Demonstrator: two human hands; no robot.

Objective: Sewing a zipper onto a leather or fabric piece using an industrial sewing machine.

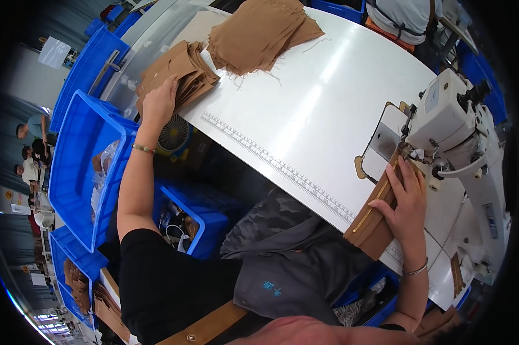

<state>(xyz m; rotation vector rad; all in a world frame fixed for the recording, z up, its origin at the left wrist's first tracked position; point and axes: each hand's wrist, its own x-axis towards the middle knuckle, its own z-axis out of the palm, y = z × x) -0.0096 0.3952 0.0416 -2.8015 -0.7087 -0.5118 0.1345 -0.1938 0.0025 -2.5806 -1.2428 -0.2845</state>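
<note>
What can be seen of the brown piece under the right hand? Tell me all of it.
The brown piece is long and narrow, looks like cloth, and has a thin gold line, perhaps a zipper, running lengthwise. It lies aslant on the white table, its far end by the sewing machine, its near end at the table's front edge. The right hand rests on it, hiding part.

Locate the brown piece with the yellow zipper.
In the head view, the zippered brown piece is right of centre, pressed under the right hand, its far end by the white sewing machine.
</note>
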